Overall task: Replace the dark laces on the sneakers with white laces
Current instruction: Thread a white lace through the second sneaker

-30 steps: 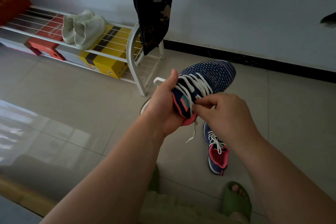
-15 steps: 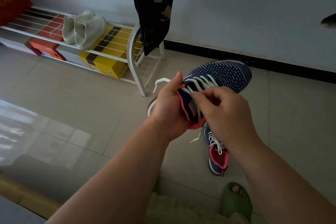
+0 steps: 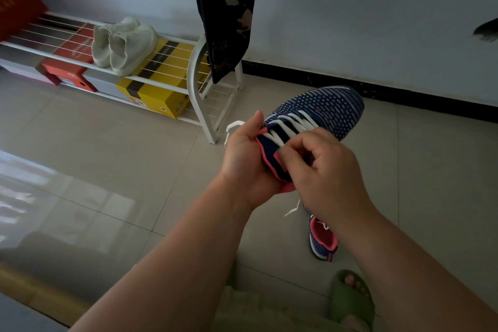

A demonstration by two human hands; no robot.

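Observation:
My left hand (image 3: 244,162) grips the heel and collar of a navy knit sneaker (image 3: 323,110) with a pink lining, held in the air with its toe pointing away. White laces (image 3: 289,124) cross its eyelets. My right hand (image 3: 320,170) pinches at the tongue and the top lace crossing with curled fingers. A loose white lace end (image 3: 293,209) hangs below my right hand, and a lace loop (image 3: 233,127) sticks out past my left thumb. The second navy sneaker (image 3: 322,240) lies on the floor under my right wrist, partly hidden, white lace in it.
A white wire shoe rack (image 3: 195,83) stands at the left with pale sneakers (image 3: 124,44) on top and a yellow box (image 3: 159,91) and a red box (image 3: 67,73) below. A dark cloth (image 3: 223,13) hangs above. My foot in a green slipper (image 3: 350,299) is on the tile floor.
The held sneaker has turned and shifted right, its toe pointing further away. My right hand moved up onto the tongue and top laces, covering more of the floor sneaker.

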